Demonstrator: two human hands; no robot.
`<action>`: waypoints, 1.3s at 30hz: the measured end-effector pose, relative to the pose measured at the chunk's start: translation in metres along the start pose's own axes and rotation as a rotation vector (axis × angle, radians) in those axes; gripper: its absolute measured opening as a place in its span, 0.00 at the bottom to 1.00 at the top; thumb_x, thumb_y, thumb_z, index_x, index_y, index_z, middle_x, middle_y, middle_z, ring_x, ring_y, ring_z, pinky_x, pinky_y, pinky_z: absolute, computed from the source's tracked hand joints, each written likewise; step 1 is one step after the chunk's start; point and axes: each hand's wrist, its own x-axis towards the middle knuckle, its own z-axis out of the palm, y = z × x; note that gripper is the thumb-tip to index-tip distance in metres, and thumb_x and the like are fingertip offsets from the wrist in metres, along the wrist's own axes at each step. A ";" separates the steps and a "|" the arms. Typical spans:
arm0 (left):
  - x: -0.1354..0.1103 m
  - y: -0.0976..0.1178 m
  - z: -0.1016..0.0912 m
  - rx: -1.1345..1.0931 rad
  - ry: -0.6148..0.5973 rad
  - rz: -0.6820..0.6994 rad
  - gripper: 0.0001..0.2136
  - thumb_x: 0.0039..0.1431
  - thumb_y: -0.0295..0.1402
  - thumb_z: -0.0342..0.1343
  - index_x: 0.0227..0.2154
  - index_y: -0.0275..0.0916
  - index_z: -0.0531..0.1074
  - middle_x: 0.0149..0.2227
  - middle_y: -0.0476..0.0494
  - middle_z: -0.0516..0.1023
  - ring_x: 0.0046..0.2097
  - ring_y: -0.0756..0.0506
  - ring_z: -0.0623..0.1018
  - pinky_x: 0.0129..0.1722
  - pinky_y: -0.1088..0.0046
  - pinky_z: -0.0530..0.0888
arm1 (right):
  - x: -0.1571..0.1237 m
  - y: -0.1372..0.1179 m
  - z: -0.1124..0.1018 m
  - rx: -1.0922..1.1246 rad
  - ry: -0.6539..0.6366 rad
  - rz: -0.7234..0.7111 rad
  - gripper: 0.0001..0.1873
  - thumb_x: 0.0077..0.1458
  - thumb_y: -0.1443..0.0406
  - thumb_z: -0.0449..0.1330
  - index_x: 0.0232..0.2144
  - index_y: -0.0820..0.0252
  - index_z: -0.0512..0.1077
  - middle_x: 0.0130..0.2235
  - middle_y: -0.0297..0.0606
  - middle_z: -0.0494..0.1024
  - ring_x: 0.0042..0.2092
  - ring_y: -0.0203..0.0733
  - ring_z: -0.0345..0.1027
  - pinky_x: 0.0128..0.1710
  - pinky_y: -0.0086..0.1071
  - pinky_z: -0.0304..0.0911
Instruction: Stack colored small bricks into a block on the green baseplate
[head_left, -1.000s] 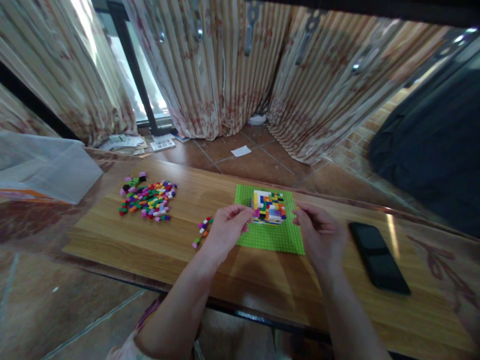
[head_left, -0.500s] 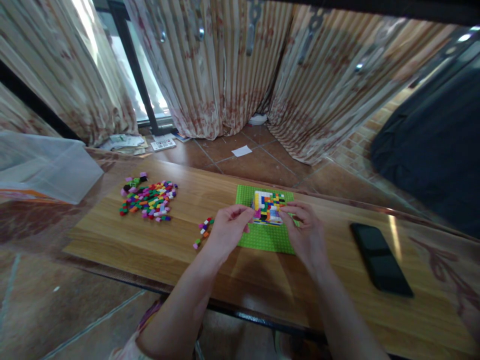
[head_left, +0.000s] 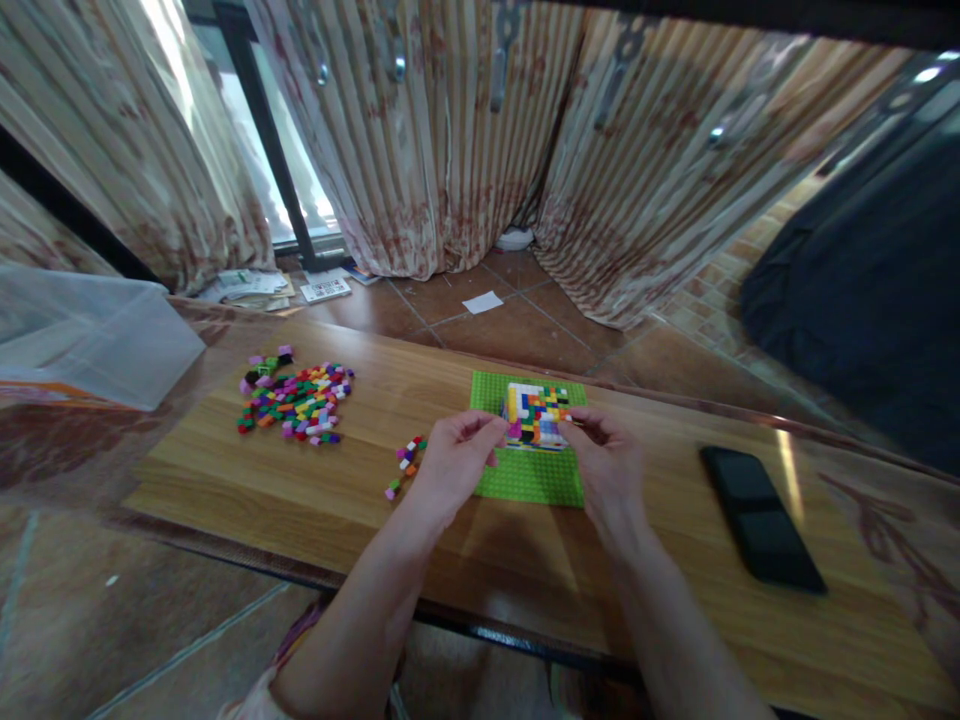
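Both forearms reach in from the near edge of the wooden table (head_left: 315, 510), angled inward so the hands almost meet; left hand (head_left: 461, 455) has its wrist bent slightly, thumb and index fingertips brought together, other fingers curled under; right hand (head_left: 611, 460) mirrors it, thumb and forefinger near each other, remaining fingers folded loosely toward the palm; cannot tell whether either pinch grips a small brick or just presses against the build, fingertips too small to read.

Multicoloured brick build (head_left: 536, 415) sits between the two hands, on the far half of the green baseplate (head_left: 529, 485); left fingertips at its near left corner, right fingertips at its right side; white and yellow bricks along its left part, mixed colours elsewhere on top; baseplate lies flat on the table, its near right part hidden by the right hand.

Small cluster of loose bricks (head_left: 407, 455) just left of the left hand, partly behind the wrist; larger brick pile (head_left: 300, 400) farther left on the table; black phone (head_left: 761, 520) lies flat, right of the right hand, well apart; translucent bin (head_left: 97, 330) at far left.
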 end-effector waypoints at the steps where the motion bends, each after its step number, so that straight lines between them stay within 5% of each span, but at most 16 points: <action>1: 0.000 0.000 0.000 -0.001 -0.003 0.001 0.10 0.50 0.37 0.60 0.23 0.35 0.74 0.22 0.51 0.73 0.22 0.55 0.65 0.22 0.77 0.59 | 0.000 0.000 0.002 0.069 0.010 0.041 0.17 0.36 0.60 0.70 0.31 0.61 0.75 0.29 0.34 0.79 0.29 0.37 0.72 0.33 0.35 0.69; 14: 0.001 -0.005 0.002 0.047 -0.025 0.005 0.11 0.49 0.40 0.61 0.24 0.35 0.76 0.21 0.50 0.73 0.21 0.54 0.66 0.21 0.78 0.59 | -0.002 0.001 0.008 0.173 0.003 0.080 0.18 0.35 0.60 0.71 0.30 0.60 0.73 0.28 0.32 0.78 0.29 0.36 0.71 0.31 0.33 0.68; 23: 0.004 -0.010 0.004 0.003 -0.059 0.033 0.10 0.48 0.35 0.63 0.32 0.34 0.78 0.23 0.49 0.75 0.25 0.52 0.72 0.26 0.77 0.66 | -0.005 -0.007 -0.016 0.199 0.087 0.104 0.16 0.41 0.57 0.70 0.32 0.59 0.75 0.31 0.31 0.78 0.29 0.31 0.69 0.29 0.26 0.63; 29: 0.006 -0.017 0.005 0.120 -0.044 0.166 0.08 0.50 0.32 0.61 0.34 0.37 0.77 0.26 0.49 0.77 0.28 0.50 0.74 0.29 0.76 0.69 | -0.013 -0.019 -0.014 0.086 0.115 -0.058 0.11 0.46 0.59 0.67 0.30 0.60 0.76 0.30 0.33 0.78 0.29 0.34 0.68 0.31 0.29 0.65; 39: 0.000 -0.012 0.014 0.090 -0.132 0.223 0.05 0.52 0.28 0.59 0.33 0.37 0.70 0.30 0.49 0.75 0.31 0.50 0.75 0.35 0.73 0.74 | -0.044 -0.039 -0.010 -0.354 -0.404 -0.496 0.12 0.64 0.64 0.54 0.44 0.51 0.77 0.44 0.38 0.79 0.47 0.41 0.73 0.49 0.38 0.68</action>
